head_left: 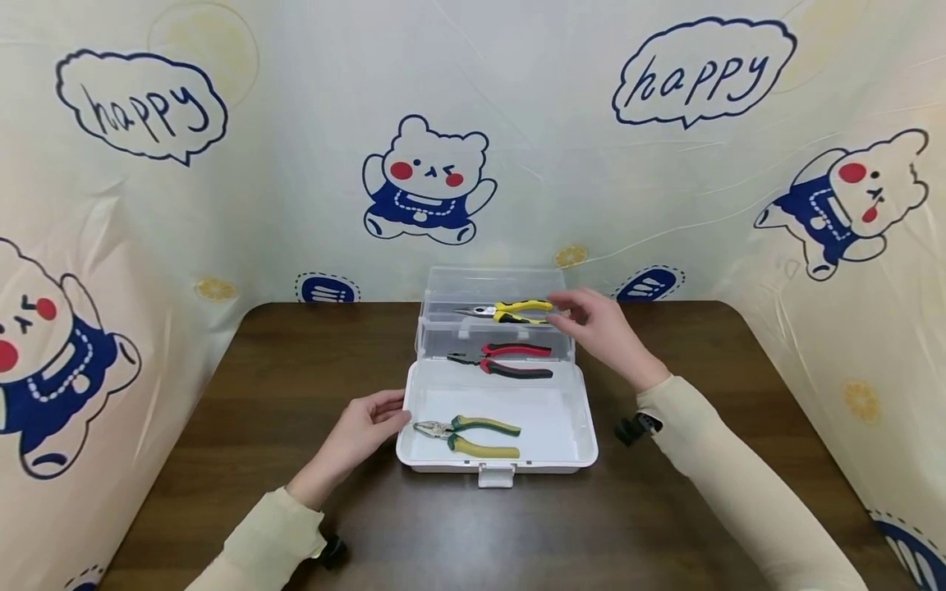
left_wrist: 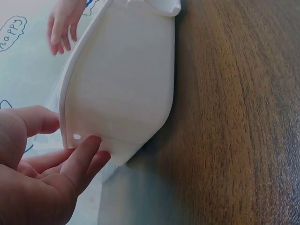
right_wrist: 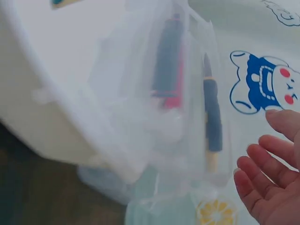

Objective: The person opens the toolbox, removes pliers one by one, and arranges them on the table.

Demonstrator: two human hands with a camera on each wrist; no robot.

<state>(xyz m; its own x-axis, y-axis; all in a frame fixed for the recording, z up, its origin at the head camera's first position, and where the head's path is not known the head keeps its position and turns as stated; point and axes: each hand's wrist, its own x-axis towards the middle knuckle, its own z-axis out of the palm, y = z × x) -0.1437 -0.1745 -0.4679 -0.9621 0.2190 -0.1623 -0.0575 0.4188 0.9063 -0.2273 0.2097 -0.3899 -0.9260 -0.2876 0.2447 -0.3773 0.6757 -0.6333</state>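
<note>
My left hand (head_left: 365, 427) pinches the toolbox (head_left: 550, 410) rim at nine o'clock; a light, steady hold should stop it sliding. My right hand (head_left: 600, 328), fingers loosely spread, is at one o'clock, beside the yellow pliers (head_left: 525, 305) in the twelve-o'clock tray (head_left: 438, 336). Whether I touch them, I can't tell; the right-wrist view blurs the box.
</note>
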